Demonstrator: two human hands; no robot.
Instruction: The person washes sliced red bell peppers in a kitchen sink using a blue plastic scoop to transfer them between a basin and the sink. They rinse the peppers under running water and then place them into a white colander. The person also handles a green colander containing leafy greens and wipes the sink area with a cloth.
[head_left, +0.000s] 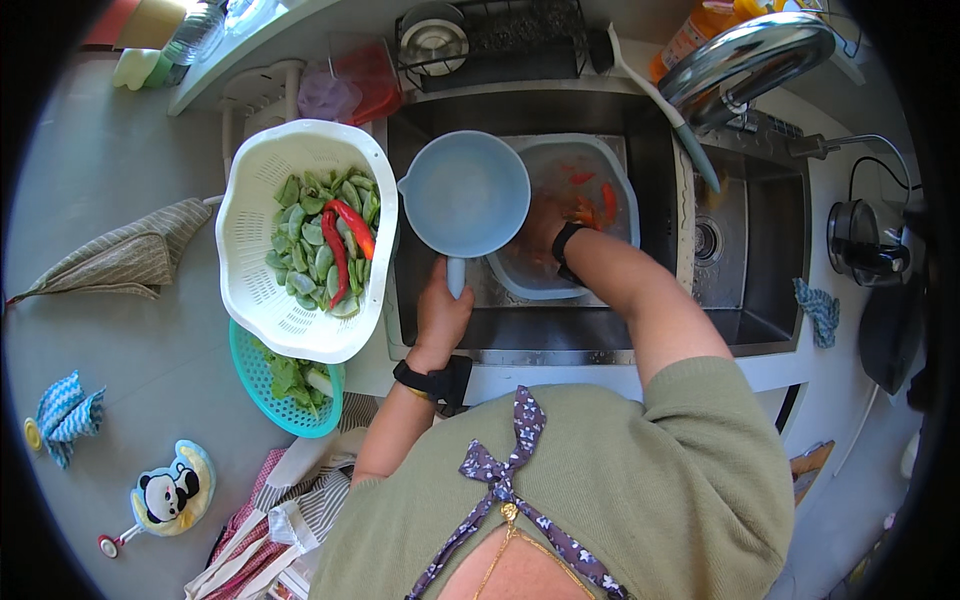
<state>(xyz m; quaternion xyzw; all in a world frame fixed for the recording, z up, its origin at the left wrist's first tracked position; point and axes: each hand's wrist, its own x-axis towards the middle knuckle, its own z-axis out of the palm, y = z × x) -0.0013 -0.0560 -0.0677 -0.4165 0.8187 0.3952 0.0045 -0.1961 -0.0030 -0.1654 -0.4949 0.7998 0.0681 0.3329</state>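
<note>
My left hand (441, 311) grips the handle of a pale blue plastic dipper (469, 191), which hangs over the left part of the sink. A pale blue washing-up basin (628, 217) with cloudy water is set in the large steel sink (525, 330). Dipped into that water, my right hand (541, 221) is blurred, so its fingers cannot be made out. Several red and orange vegetable pieces (608, 201) float or lie beside it. Left of the dipper is a white colander (244, 262) holding green flat bean pieces (300, 240) and red chili peppers (335, 259).
Below the white colander, a turquoise basket (251, 375) holds leafy greens (292, 379). A chrome faucet (750, 64) arches over the sink's back right. A long-handled brush (667, 112) leans across the divider. A black dish rack (517, 45) stands behind the sink.
</note>
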